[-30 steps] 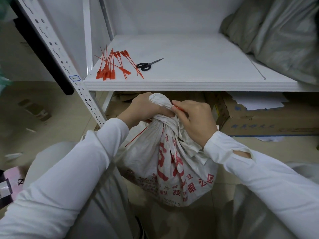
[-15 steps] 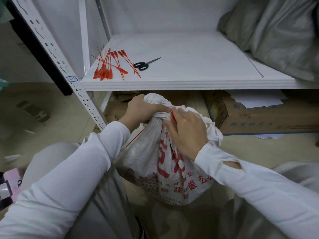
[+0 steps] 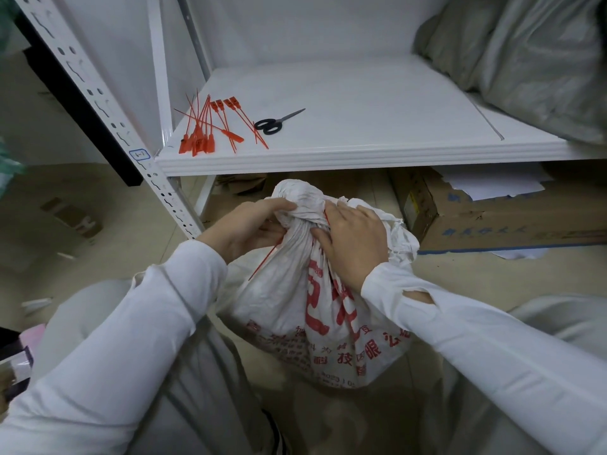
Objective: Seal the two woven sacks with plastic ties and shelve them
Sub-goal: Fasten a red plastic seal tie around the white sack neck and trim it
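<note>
Left hand (image 3: 249, 224) clenched round woven sack (image 3: 289, 310) neck; right hand (image 3: 353, 246) seemingly pinching plastic tie (image 3: 266, 259) there. Keep neck bunched, cinch tail snug.

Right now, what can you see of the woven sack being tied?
White woven sack, plastic-looking weave, creased, red printed characters. It stands upright on the floor below the shelf. Its neck is gathered into a twisted bunch; the left hand grips it, the right hand clasps just below. A red plastic tie trails from the neck.
</note>
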A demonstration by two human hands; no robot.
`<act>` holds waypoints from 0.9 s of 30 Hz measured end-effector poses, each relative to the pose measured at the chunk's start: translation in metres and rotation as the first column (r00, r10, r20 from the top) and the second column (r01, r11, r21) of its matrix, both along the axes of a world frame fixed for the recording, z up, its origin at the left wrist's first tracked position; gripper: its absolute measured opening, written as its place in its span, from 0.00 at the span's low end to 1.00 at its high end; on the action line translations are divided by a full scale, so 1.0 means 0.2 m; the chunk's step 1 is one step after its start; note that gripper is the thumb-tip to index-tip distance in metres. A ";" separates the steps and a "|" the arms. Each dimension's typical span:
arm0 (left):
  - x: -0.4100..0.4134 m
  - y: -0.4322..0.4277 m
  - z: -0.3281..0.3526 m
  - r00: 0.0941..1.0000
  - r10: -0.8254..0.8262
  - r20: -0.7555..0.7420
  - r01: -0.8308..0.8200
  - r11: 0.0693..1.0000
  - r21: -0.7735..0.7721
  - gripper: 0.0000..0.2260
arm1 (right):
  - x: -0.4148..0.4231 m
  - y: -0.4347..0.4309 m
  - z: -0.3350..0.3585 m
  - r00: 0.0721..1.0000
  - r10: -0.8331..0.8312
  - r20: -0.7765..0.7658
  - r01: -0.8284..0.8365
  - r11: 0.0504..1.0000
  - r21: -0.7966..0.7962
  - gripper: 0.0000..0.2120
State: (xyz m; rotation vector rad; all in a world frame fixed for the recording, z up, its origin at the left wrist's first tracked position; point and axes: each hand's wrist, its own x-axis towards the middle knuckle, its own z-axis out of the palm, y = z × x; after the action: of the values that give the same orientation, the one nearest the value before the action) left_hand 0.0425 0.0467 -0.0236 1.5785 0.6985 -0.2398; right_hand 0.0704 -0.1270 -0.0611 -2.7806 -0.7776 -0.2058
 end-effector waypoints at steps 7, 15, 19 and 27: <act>-0.05 0.07 0.02 1.000 0.015 -0.008 -0.015 1.000 0.001 0.13 | 0.02 0.00 -0.01 0.999 -0.030 0.020 0.029 0.999 0.040 0.23; -0.11 0.08 -0.07 0.795 -0.518 0.315 0.206 0.719 0.664 0.08 | 0.05 -0.02 -0.03 0.998 -0.036 0.050 0.027 0.986 0.163 0.17; -0.09 0.07 -0.12 0.585 -0.776 0.238 0.108 0.365 0.925 0.04 | 0.06 -0.02 -0.04 0.999 -0.014 0.038 0.007 0.982 0.186 0.16; -0.04 -0.04 -0.12 0.348 -0.937 0.027 -0.255 -0.067 0.965 0.06 | 0.08 -0.05 -0.08 0.999 0.018 0.034 -0.025 0.977 0.211 0.15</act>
State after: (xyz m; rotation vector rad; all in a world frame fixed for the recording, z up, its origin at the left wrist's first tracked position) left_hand 0.0338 0.0384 -0.0473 2.9202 -0.9773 0.7843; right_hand 0.0856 -0.1376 -0.0770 -2.5733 -0.7456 -0.3116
